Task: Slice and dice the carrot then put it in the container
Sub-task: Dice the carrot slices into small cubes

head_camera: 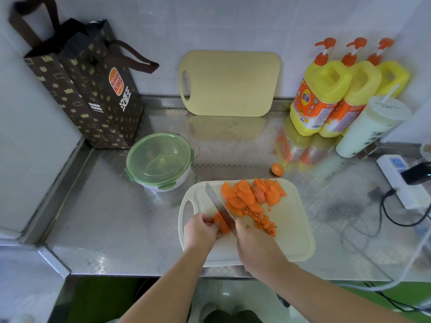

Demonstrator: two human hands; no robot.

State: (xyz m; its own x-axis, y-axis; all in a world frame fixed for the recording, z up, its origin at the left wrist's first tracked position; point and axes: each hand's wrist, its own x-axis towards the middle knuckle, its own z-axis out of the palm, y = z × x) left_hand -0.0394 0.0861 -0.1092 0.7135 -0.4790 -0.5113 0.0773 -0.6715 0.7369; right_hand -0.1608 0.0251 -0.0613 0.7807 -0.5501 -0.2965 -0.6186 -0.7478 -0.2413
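Dicing barely begun: right hand [254, 243], fingers clamped on knife [215, 200]; left hand [200, 230] pinches a stack [222, 224] at board's [293, 236] seven o'clock. Dice [264, 222] few, most slices [245, 194] wait at twelve; container [159, 160], ten o'clock, lidded.

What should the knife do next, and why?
Probably the right hand should press the knife down through the carrot stack that the left hand holds: the blade lies across it, only a small diced pile is done, and many loose slices wait.
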